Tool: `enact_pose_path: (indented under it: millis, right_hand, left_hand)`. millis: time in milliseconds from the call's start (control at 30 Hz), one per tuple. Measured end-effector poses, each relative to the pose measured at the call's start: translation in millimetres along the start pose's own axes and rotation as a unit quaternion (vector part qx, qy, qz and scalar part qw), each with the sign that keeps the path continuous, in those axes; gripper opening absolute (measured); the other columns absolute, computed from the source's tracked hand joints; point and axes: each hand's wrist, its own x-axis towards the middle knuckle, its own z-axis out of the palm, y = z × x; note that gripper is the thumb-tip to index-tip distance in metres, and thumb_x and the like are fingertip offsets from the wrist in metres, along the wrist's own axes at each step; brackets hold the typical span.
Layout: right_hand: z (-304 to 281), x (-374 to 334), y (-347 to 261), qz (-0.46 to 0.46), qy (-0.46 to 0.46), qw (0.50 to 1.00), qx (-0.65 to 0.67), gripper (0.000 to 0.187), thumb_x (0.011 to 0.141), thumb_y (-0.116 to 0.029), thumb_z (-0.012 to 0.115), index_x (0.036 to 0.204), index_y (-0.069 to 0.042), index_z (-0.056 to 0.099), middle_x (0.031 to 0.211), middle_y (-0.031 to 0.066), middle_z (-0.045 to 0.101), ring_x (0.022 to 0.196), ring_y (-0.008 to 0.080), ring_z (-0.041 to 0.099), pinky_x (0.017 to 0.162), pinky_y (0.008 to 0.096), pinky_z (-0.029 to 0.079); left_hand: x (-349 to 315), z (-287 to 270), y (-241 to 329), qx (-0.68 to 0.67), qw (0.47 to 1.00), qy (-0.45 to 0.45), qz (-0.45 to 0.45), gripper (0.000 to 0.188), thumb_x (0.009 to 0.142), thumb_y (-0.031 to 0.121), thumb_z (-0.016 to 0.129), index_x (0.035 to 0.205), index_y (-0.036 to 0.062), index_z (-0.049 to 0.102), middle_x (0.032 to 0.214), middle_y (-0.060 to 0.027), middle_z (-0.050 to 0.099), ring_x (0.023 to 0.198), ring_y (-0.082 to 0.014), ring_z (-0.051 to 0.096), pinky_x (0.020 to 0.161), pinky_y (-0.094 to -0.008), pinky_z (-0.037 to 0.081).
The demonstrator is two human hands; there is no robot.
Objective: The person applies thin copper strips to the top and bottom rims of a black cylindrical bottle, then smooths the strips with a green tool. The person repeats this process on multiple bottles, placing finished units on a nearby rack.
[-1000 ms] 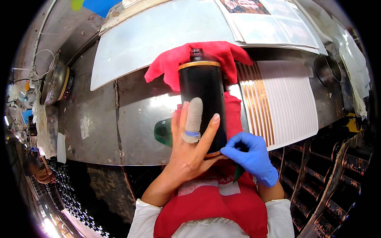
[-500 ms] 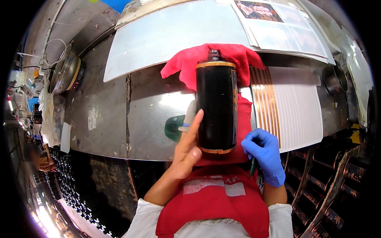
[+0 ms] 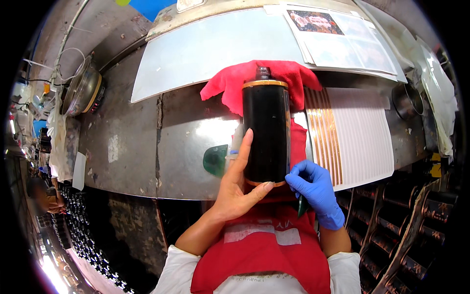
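A large black bottle (image 3: 266, 134) with gold bands (image 3: 265, 83) near its top and bottom lies on red cloth (image 3: 225, 90), its neck pointing away from me. My bare left hand (image 3: 238, 183) holds its lower left: the index finger runs along the side and the thumb presses on the bottom edge. At the lower right corner, my blue-gloved right hand (image 3: 313, 188) has thumb and index pinched against the bottle's edge. A dark green scraper (image 3: 302, 207) pokes out below those fingers, held in the same hand. Whether the pinch also holds tape is hidden.
A green scraper (image 3: 215, 160) and a translucent syringe-like tube (image 3: 236, 142) lie left of the bottle. To the right is a white sheet (image 3: 364, 137) with gold strips (image 3: 325, 134). A pale board (image 3: 220, 51) and printed sheets (image 3: 342, 46) stand behind. Racked black bottles (image 3: 391, 225) are below right.
My left thumb has come down onto the bottle's bottom edge. The gloved right hand has moved left, with the scraper, to touch the lower right corner.
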Motion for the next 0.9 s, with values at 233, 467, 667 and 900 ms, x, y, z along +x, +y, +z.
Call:
enact_pose_path:
  millis: [233, 467, 667, 900]
  right_hand:
    - [1.7, 0.3, 0.0, -0.001, 0.006, 1.000, -0.002, 0.011, 0.082, -0.011, 0.068, 0.081, -0.005, 0.059, 0.070, -0.0020, 0.056, 0.061, 0.0036, 0.051, 0.053, 0.0181, 0.042]
    - [-0.8, 0.0, 3.2, -0.003, 0.006, 1.000, 0.014, 0.010, 0.082, -0.011, 0.068, 0.082, -0.005, 0.059, 0.070, -0.0021, 0.057, 0.059, 0.0034, 0.051, 0.053, 0.0175, 0.041]
    - [1.6, -2.7, -0.9, -0.011, 0.028, 0.999, -0.015, 0.010, 0.081, -0.009, 0.069, 0.083, -0.005, 0.060, 0.072, -0.0022, 0.058, 0.058, 0.0012, 0.048, 0.052, 0.0161, 0.039]
    - [12.8, -12.8, -17.6, -0.043, 0.052, 0.993, -0.097, 0.009, 0.079, -0.007, 0.069, 0.083, -0.004, 0.062, 0.071, -0.0028, 0.059, 0.058, -0.0015, 0.045, 0.052, 0.0145, 0.037]
  left_hand:
    - [1.7, 5.0, 2.7, -0.032, 0.999, 0.029, -0.015, 0.089, 0.079, -0.002, 0.062, 0.146, 0.0046, 0.004, 0.150, -0.0133, 0.013, 0.134, -0.0191, 0.023, 0.104, -0.0322, 0.032]
    - [2.4, -0.1, 0.7, -0.097, 0.995, 0.001, -0.013, 0.088, 0.079, -0.001, 0.062, 0.146, 0.0043, 0.004, 0.152, -0.0127, 0.008, 0.137, -0.0208, 0.018, 0.107, -0.0325, 0.025]
    - [3.4, -6.5, -1.0, -0.107, 0.994, -0.024, 0.005, 0.087, 0.078, -0.006, 0.059, 0.145, 0.0014, 0.004, 0.152, -0.0125, 0.009, 0.139, -0.0203, 0.014, 0.110, -0.0328, 0.017]
    - [-4.2, -10.5, -0.7, -0.161, 0.985, -0.055, -0.037, 0.078, 0.079, -0.008, 0.059, 0.144, 0.0019, 0.018, 0.147, -0.0123, 0.022, 0.135, -0.0214, 0.024, 0.109, -0.0330, 0.019]
